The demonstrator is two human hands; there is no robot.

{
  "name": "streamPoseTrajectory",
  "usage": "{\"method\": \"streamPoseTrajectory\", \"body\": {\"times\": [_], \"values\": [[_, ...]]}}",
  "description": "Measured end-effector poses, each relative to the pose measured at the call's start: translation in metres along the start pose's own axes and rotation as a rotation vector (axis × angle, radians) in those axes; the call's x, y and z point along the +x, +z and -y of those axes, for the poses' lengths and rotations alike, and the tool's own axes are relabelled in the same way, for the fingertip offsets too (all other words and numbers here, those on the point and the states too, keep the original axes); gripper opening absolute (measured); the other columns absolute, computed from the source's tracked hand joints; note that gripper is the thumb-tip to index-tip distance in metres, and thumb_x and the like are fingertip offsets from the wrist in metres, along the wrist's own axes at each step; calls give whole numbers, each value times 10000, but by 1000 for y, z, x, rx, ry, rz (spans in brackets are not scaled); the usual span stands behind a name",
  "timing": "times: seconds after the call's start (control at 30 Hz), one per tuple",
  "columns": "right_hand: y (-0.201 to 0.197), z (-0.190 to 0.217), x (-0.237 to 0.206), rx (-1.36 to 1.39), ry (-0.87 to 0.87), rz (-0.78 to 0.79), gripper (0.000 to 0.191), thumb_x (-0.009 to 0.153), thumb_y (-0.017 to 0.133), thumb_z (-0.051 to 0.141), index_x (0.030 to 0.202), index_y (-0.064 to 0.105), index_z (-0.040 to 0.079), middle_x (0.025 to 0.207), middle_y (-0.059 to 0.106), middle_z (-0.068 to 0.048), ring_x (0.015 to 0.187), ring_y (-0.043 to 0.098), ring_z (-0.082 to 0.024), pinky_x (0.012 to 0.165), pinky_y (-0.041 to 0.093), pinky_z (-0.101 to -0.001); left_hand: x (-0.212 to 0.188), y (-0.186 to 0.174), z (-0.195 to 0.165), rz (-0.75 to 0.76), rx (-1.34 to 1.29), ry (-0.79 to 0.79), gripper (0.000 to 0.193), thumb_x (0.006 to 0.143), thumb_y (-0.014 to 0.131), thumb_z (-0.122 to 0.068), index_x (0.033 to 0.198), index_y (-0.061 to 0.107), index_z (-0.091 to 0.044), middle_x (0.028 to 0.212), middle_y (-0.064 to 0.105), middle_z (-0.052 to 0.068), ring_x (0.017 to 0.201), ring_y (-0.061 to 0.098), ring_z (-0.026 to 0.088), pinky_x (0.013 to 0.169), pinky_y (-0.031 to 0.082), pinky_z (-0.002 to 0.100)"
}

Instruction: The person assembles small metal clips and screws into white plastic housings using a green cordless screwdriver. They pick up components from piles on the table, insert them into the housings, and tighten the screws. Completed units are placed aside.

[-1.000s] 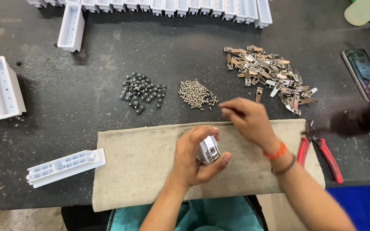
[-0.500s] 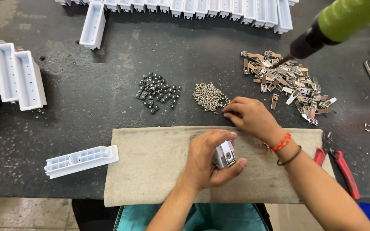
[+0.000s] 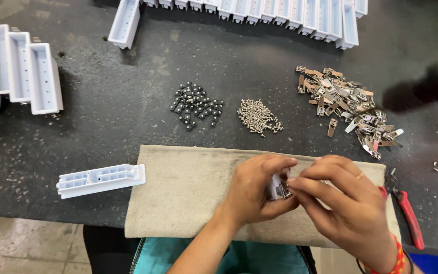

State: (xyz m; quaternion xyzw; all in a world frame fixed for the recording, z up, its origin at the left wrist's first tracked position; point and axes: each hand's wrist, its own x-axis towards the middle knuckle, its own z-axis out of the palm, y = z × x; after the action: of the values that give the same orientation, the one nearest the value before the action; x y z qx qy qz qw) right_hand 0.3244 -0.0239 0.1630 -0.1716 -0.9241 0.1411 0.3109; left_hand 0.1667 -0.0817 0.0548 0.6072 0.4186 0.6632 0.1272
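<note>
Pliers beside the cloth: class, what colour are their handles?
Red, shown in the head view: pliers.

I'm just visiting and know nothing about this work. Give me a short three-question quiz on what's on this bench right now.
1. True or false: the small metal part lies loose on the beige cloth.
2. Which pile sits nearest the red-handled pliers? A) black knobs B) silver screws C) flat metal clips
3. What lies on the dark bench just left of the cloth?

Key:
1. False: the left hand holds it, and the right hand fingers touch it.
2. C
3. A single white plastic housing.
</note>
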Motion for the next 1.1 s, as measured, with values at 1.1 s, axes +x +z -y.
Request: {"method": "streamPoseTrajectory", "body": {"times": [1.1], "values": [[1, 0, -10, -43, 6, 75, 349, 742, 727, -6, 1082, 756, 68, 1094, 694, -92, 1006, 725, -254, 849, 590, -354, 6, -1, 1, -8, 15, -46, 588, 894, 826, -256, 1377, 516, -127, 1031, 676, 79, 839, 702, 239, 731, 560, 334]]}}
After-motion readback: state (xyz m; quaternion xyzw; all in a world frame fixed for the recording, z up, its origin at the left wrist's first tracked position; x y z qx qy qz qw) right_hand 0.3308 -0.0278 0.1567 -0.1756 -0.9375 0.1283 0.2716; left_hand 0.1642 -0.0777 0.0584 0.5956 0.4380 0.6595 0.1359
